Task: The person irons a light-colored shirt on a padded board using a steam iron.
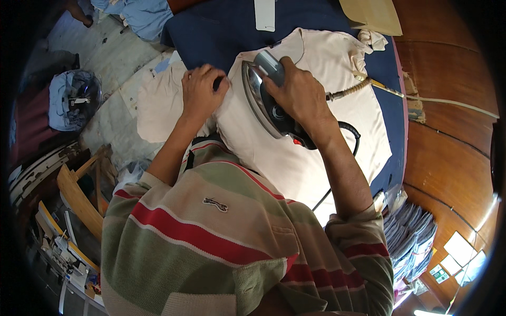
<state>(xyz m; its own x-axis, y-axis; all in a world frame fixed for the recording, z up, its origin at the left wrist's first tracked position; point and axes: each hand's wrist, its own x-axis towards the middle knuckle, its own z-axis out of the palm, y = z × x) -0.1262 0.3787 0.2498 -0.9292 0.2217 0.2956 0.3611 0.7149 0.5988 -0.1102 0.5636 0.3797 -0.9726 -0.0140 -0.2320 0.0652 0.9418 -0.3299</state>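
Note:
A cream garment (342, 116) lies spread over a navy-covered ironing table, its neckline at the far side. My right hand (298, 89) is wrapped round the handle of an iron (258, 100), whose metal soleplate rests on the garment left of its middle. A hose and a black cord lead off from the iron. At the garment's left edge, my left hand (204, 90) is closed, thumb and forefinger curled together at the fabric; its fingertips are slightly blurred. Part of the cream fabric (158, 108) hangs down left of this hand.
Navy cloth (211, 34) covers the table. A white card tag (264, 15) and brown paper (371, 16) lie at the far side. Wooden panelling (443, 68) stands at right, with stacked dark clothes (408, 237) near it. Bagged blue clothing (66, 100) sits on the floor at left.

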